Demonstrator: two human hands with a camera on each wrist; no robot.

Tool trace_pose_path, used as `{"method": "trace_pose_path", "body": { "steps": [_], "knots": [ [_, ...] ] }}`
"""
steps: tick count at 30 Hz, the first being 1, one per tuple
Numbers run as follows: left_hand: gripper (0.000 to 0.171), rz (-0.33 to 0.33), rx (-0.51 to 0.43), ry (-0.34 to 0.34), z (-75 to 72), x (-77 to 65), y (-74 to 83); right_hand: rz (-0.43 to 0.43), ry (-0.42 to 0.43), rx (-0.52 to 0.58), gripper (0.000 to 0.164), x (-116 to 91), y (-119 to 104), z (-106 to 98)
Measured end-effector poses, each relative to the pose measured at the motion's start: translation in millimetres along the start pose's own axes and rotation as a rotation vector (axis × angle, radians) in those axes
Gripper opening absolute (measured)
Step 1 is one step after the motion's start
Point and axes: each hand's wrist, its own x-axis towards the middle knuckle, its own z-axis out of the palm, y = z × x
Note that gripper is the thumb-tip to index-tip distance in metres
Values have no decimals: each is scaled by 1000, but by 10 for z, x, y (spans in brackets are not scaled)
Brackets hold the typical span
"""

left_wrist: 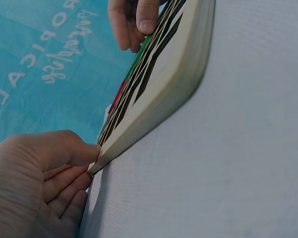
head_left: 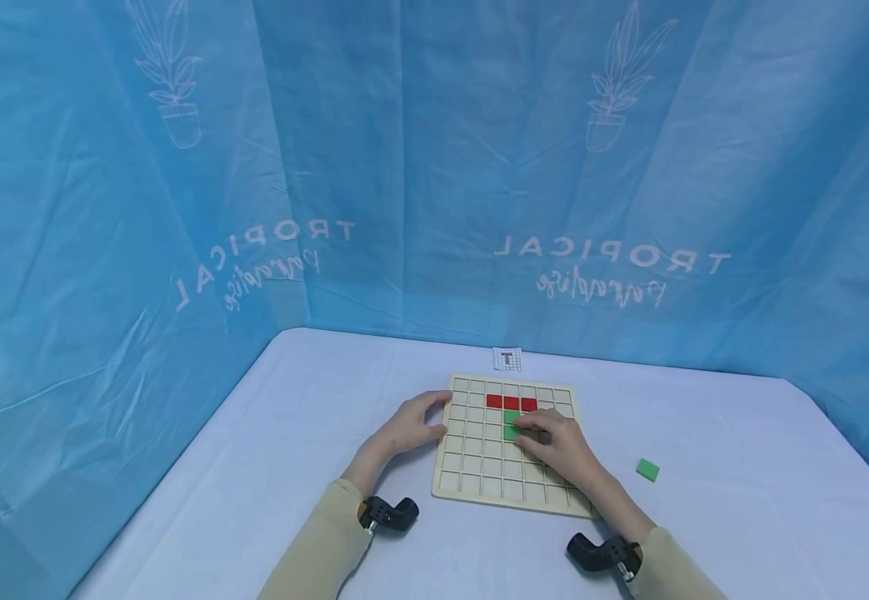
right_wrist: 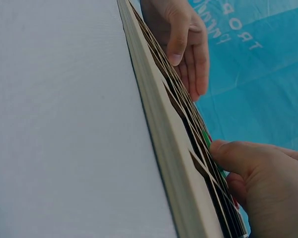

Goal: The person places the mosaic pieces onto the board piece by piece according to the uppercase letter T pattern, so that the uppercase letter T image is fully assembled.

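Observation:
A light wooden grid board (head_left: 471, 484) lies on the table. Three red tiles (head_left: 511, 402) form a row in its upper part, and a green tile (head_left: 511, 415) sits below the middle one. Directly under that is a second green tile (head_left: 510, 432). My right hand (head_left: 557, 444) has its thumb and forefinger at this lower tile's edges, pinching it at its cell; the other fingers curl above. At the board's left edge rests my left hand (head_left: 407, 423), thumb and fingers spread apart. In the left wrist view its thumb (left_wrist: 79, 151) touches the wooden rim.
One loose green tile (head_left: 647, 470) lies on the white table (head_left: 734, 467) right of the board. Behind the board is a small pattern card (head_left: 507, 359) with a printed grid. Blue curtains (head_left: 434, 167) close off the back and sides.

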Motion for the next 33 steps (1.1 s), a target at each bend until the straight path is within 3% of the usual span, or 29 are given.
{"method": "trace_pose_path", "body": {
  "steps": [10, 22, 28, 33],
  "knots": [
    [58, -6, 9, 3, -7, 6, 9, -4, 20, 43, 25, 16, 13, 3],
    [58, -4, 11, 3, 27, 15, -15, 147, 97, 203, 29, 8, -43, -85],
    [57, 27, 29, 15, 30, 16, -14, 238, 120, 335, 33, 97, -118, -232],
    [59, 8, 9, 4, 31, 29, -15, 285, 119, 350, 38, 144, -186, -400]
  ]
}}
